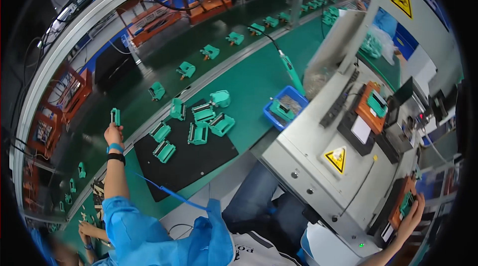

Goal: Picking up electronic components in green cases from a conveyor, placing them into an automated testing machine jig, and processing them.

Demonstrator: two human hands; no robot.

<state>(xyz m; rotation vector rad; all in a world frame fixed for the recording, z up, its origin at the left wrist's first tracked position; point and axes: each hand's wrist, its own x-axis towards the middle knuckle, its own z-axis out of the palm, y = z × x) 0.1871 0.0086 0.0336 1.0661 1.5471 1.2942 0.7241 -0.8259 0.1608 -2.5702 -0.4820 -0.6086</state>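
Note:
My left hand reaches out over the far conveyor belt, its fingers closed round a small green plastic housing held upright. A blue strap and a black band circle that wrist. At the far right my right hand bends round the edge of an orange fixture. Its fingers grip a green plastic housing seated there; part of this housing is hidden by them. Between my arms, several green housings with dark rollers lie on a black mat.
Several spaced green housings line the dark green belt. A blue bin of small metal parts stands beside a grey machine with a second orange fixture. A green electric screwdriver hangs above the bin. Another person's hand is at lower left.

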